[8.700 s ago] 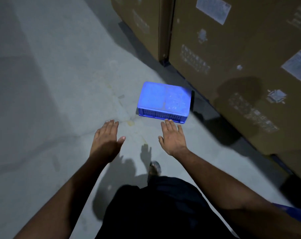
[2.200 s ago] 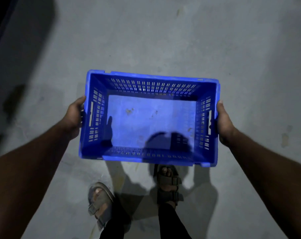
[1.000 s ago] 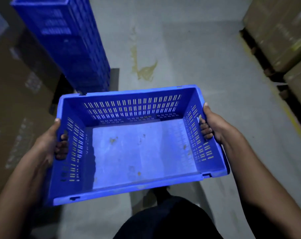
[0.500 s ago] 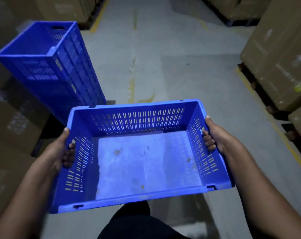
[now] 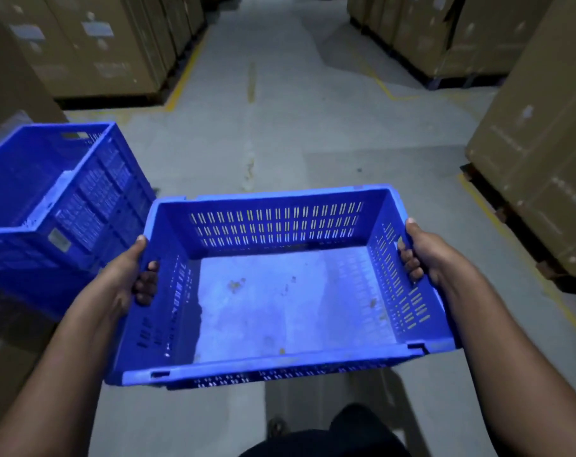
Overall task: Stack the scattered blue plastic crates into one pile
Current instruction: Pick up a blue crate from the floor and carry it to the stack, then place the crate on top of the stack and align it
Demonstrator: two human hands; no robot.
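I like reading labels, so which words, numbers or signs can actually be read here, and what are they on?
None can be read.
White labels on the cardboard boxes: blurred.
Faint print on the right-hand box: blurred.
Small sticker on the stacked crates: too small.
The held crate shows no text.

Labels on the cardboard boxes (image 5: 92,44) are too blurred to read
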